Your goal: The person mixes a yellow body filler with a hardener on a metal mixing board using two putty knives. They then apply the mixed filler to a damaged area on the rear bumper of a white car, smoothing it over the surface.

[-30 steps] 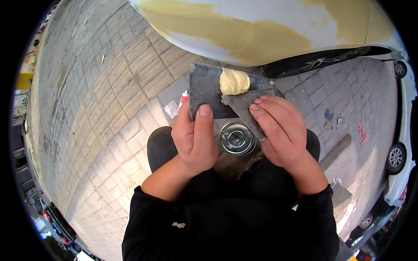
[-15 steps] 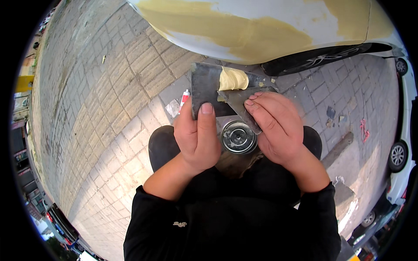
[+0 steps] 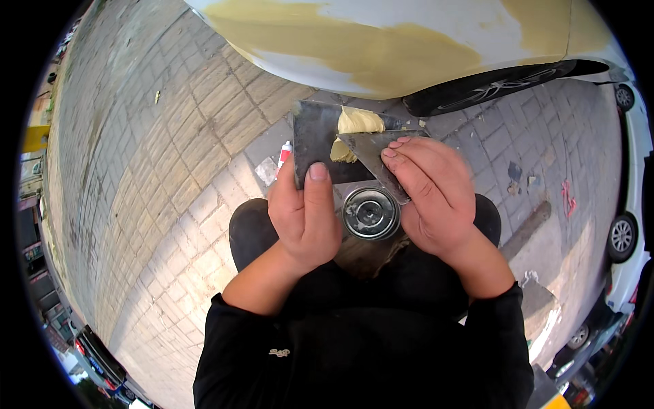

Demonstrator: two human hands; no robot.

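Note:
My left hand [image 3: 304, 215] grips a dark flat mixing plate [image 3: 315, 133] by its near edge, thumb on top. Pale yellow putty [image 3: 360, 121] lies on the plate, with a second lump on the near side of the blade. My right hand [image 3: 439, 198] is closed on a grey putty spreader [image 3: 385, 163]. The spreader's tilted blade lies across the plate and touches the putty. Below the plate, between my knees, stands a round metal can [image 3: 371, 213] with its lid up. A red and white tube [image 3: 284, 155] is just left of the plate.
Ahead is a light car body [image 3: 381, 41] with yellow putty patches, above a dark wheel [image 3: 490, 88]. Grey paving [image 3: 204, 136] surrounds me. At right lie a reddish string [image 3: 568, 198] and scraps; a white parked car [image 3: 627, 252] stands farther off.
The spreader blade has moved slightly up across the plate. More putty now shows on its near side, and the main mass looks flatter.

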